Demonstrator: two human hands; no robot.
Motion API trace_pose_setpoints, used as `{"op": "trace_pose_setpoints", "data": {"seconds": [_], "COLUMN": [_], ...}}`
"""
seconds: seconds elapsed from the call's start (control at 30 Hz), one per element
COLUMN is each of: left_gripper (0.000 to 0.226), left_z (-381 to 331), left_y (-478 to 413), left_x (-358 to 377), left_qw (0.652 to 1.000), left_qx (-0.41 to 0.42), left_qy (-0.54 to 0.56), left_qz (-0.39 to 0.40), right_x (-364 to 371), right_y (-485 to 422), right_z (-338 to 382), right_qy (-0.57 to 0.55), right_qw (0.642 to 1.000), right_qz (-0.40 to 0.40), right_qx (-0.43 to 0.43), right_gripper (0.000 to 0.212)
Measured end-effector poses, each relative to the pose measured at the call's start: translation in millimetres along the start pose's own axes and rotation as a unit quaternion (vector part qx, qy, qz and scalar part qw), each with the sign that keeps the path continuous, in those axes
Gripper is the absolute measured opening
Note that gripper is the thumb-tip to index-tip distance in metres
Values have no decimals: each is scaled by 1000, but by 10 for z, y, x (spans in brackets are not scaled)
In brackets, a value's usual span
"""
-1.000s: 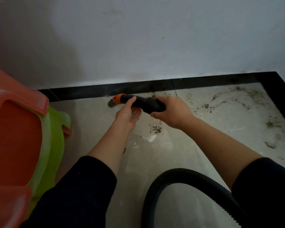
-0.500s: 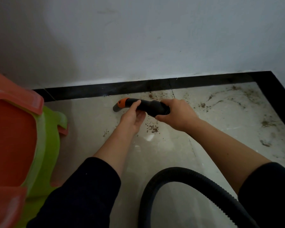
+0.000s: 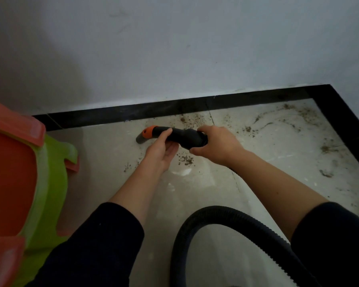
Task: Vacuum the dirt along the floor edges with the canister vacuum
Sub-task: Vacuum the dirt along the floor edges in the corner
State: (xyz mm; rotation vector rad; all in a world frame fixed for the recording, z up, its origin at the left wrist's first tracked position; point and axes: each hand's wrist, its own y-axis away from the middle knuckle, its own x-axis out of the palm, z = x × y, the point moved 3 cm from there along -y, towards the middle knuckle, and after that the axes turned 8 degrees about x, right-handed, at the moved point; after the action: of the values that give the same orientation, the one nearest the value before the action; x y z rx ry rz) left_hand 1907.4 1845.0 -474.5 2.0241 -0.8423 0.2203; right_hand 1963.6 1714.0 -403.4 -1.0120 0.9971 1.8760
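Since the frame of a second ago the vacuum nozzle (image 3: pixel 174 134) has been drawn slightly away from the black border strip (image 3: pixel 112 118), toward the person. Both hands have been carried with it, and their holds are unchanged.

A small dark mark is seen on the orange collar (image 3: pixel 150 130) of the nozzle, but it is too small to be read.

The left hand (image 3: pixel 161 151) is turned palm up under the black tube just behind the collar. Its thumb is laid over the top and its fingers are cupped beneath, so the tube is held loosely between them. The right hand (image 3: pixel 218 146) is turned knuckles up, with its fingers curled round the thicker rear end of the nozzle. Both forearms are stretched out toward the strip and bared below dark sleeves (image 3: pixel 95 245).

The nozzle is held roughly parallel to the strip and near it, on the person's side. Its grey tip (image 3: pixel 140 139) is angled down to the floor tiles (image 3: pixel 104 154), a short way off the strip; whether they are touched cannot be told. The ribbed black hose (image 3: pixel 236 216) is looped well away from the strip, under the right forearm.

Brown dirt (image 3: pixel 186 159) is scattered on the near side of the nozzle, between the two hands. More is strewn against the strip behind the nozzle and along it toward the corner where the strip turns. Above the strip stands the pale wall (image 3: pixel 174 48). At the strip's other end an orange stool (image 3: pixel 8 172) is seen stacked over a green stool (image 3: pixel 50 193).
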Motion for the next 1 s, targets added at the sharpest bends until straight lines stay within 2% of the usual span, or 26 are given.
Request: {"op": "trace_pose_setpoints", "data": {"seconds": [0.17,0.33,0.53,0.67,0.77,1.0], "left_gripper": [14,19,25,21,20,19], "left_z": [-32,-70,-121,-153,-170,-217], "left_y": [7,20,34,64,84,86], "left_x": [-48,-88,-148,-152,-157,-179], "left_qw": [1000,1000,1000,1000,1000,1000], "left_qx": [5,5,10,13,14,21], "left_qy": [-6,-7,-9,-10,-12,-18], "left_qz": [1,-1,4,7,9,9], "right_x": [30,93,68,97,137,145], "right_y": [33,64,65,115,140,184], "right_z": [91,184,216,272,276,313], "right_qy": [34,128,51,159,223,234], "right_qw": [998,987,994,972,956,952], "right_qz": [-16,-38,-35,-60,-57,-69], "right_qx": [-58,-94,-92,-162,-180,-184], "right_gripper": [38,51,42,60,69,64]}}
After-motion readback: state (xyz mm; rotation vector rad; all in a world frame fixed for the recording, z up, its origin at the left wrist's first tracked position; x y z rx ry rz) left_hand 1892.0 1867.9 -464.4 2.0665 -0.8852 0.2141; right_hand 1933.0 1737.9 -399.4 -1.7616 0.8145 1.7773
